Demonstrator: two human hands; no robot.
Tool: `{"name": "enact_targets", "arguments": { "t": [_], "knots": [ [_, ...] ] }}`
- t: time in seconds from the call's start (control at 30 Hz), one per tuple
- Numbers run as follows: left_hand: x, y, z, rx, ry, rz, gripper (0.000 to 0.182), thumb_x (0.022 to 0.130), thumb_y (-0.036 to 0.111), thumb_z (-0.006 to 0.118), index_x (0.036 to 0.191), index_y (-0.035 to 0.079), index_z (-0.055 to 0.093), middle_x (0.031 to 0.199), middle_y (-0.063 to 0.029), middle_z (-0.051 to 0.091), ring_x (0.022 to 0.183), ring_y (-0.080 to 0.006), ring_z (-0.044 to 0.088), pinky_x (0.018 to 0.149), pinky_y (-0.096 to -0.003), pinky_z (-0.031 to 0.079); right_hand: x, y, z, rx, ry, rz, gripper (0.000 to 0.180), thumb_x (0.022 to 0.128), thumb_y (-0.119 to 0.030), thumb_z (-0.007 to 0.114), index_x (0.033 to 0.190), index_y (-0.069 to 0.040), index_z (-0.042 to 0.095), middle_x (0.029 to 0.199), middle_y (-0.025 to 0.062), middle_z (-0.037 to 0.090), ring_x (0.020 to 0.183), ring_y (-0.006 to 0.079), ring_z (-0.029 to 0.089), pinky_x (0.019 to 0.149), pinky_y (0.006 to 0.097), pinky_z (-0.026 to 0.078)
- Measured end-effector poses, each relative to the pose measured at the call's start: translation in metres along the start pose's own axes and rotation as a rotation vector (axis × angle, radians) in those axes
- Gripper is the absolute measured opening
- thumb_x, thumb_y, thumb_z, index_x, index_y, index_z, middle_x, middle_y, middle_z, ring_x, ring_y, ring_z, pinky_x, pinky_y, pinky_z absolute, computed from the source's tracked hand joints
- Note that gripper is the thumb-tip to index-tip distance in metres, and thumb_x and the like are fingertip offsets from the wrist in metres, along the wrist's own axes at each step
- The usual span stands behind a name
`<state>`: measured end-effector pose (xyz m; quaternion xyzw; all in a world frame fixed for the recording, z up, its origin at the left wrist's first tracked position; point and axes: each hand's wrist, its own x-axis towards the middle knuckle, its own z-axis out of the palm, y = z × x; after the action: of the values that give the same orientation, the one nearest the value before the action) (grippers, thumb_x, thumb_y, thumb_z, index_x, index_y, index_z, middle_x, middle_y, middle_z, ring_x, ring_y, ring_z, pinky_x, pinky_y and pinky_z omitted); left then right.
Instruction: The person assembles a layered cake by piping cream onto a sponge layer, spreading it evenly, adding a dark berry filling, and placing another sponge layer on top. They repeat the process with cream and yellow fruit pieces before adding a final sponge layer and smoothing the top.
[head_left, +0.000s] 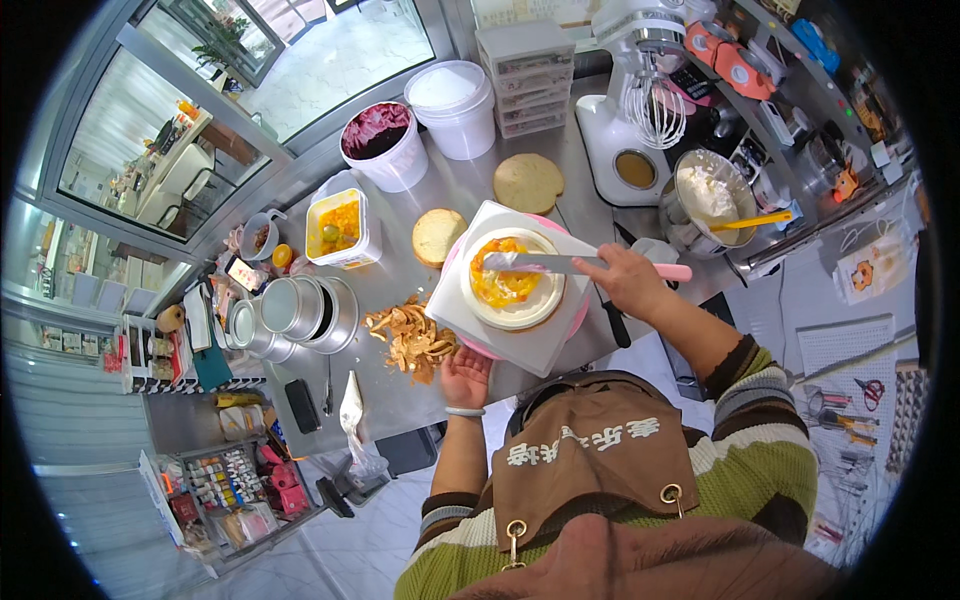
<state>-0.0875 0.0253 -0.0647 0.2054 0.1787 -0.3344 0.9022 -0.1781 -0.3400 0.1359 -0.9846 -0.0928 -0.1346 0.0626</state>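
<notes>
My right hand (628, 279) grips a cake spatula (551, 262) with a pink handle. The long metal blade lies across the top of a round cream-covered cake (551, 300). Some white cream clings to the blade's tip, which touches a ring of orange fruit filling (491, 291) on the cake. Beneath the cake is a white square board (540, 356), set on a pink turntable (576, 322). My left hand (465, 379) rests palm up at the turntable's near edge, its fingertips partly under the rim and no object in it.
Brown cake trimmings (412, 341) lie left of the turntable, near stacked cake tins (300, 311). Sponge layers (529, 182), a tub of orange fruit (339, 229) and a stand mixer (619, 150) stand behind. A bowl of cream (705, 195) is at right; a black-handled knife (616, 324) lies nearby.
</notes>
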Motion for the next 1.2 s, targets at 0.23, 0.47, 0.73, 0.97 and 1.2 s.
{"name": "enact_targets", "arguments": {
  "t": [0.23, 0.47, 0.73, 0.97, 1.2],
  "knots": [
    [-0.008, -0.009, 0.006, 0.031, 0.036, -0.001, 0.053, 0.103, 0.042, 0.033, 0.128, 0.002, 0.057, 0.13, -0.0211, 0.061, 0.124, -0.0361, 0.057, 0.108, -0.0514, 0.045, -0.009, 0.003, 0.002, -0.026, 0.093, 0.025, 0.052, 0.078, -0.006, 0.063, 0.128, -0.02, 0.065, 0.097, 0.0088, 0.055, 0.091, 0.0274, 0.06, 0.071, 0.0389, 0.052],
    [-0.012, -0.007, 0.009, 0.128, 0.124, -0.067, 0.056, 0.103, 0.045, 0.033, 0.133, 0.003, 0.054, 0.131, -0.0163, 0.062, 0.122, -0.0322, 0.059, 0.105, -0.0508, 0.046, -0.005, 0.003, 0.019, -0.074, -0.016, 0.12, 0.052, 0.079, -0.006, 0.06, 0.129, -0.018, 0.064, 0.102, 0.011, 0.057, 0.093, 0.0281, 0.059, 0.074, 0.0394, 0.051],
    [-0.01, -0.021, -0.002, 0.01, 0.045, -0.242, 0.066, 0.101, 0.056, 0.033, 0.12, -0.001, 0.062, 0.123, -0.017, 0.066, 0.117, -0.0309, 0.061, 0.106, -0.0476, 0.045, -0.012, 0.001, 0.003, -0.077, -0.013, 0.104, 0.053, 0.078, -0.006, 0.062, 0.129, -0.019, 0.064, 0.104, 0.0112, 0.056, 0.095, 0.0284, 0.059, 0.074, 0.0398, 0.051],
    [0.005, 0.012, 0.01, 0.063, -0.026, 0.061, 0.063, 0.102, 0.053, 0.031, 0.122, 0.0, 0.061, 0.123, -0.0162, 0.066, 0.117, -0.0315, 0.061, 0.106, -0.0474, 0.045, 0.004, 0.0, 0.011, -0.047, 0.031, 0.083, 0.052, 0.078, -0.005, 0.062, 0.128, -0.018, 0.064, 0.099, 0.0099, 0.055, 0.094, 0.0271, 0.059, 0.074, 0.0396, 0.051],
    [-0.004, 0.003, 0.011, 0.051, 0.003, 0.008, 0.061, 0.104, 0.05, 0.028, 0.129, 0.003, 0.058, 0.123, -0.0157, 0.066, 0.115, -0.0323, 0.062, 0.101, -0.0462, 0.048, -0.011, 0.0, 0.003, -0.07, -0.073, 0.153, 0.05, 0.079, -0.008, 0.061, 0.128, -0.018, 0.064, 0.099, 0.0097, 0.055, 0.093, 0.0263, 0.059, 0.073, 0.0384, 0.05]
  ]
}}
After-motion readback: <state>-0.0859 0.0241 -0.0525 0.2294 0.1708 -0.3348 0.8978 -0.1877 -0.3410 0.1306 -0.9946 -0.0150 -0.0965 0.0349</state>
